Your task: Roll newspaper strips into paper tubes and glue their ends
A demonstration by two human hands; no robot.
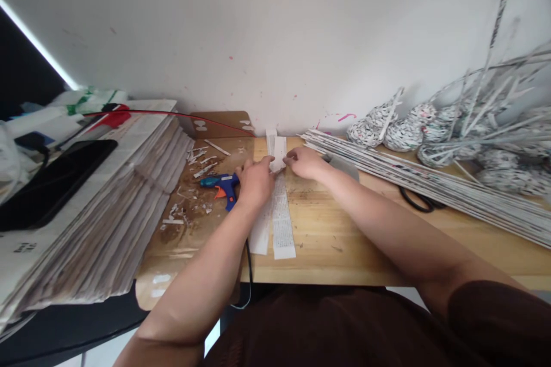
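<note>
A long printed newspaper strip (283,218) runs from the wall side of the table toward its front edge. At its upper part, where a blank white section (279,149) shows, my left hand (257,180) closes its fingertips on the left edge. My right hand (305,161) pinches the same strip at the right edge. Another pale strip (260,235) lies beside it, partly under my left hand and forearm. Close to my left hand a blue glue gun (230,188) with an orange trigger lies on a brown board.
Paper scraps litter the brown board (172,246). A tall newspaper stack (112,229) with a black phone (60,178) stands left. Rolled paper sticks (413,178), black-handled scissors (419,200) and woven paper shapes (404,135) lie right. A white wall (275,40) bounds the table's back.
</note>
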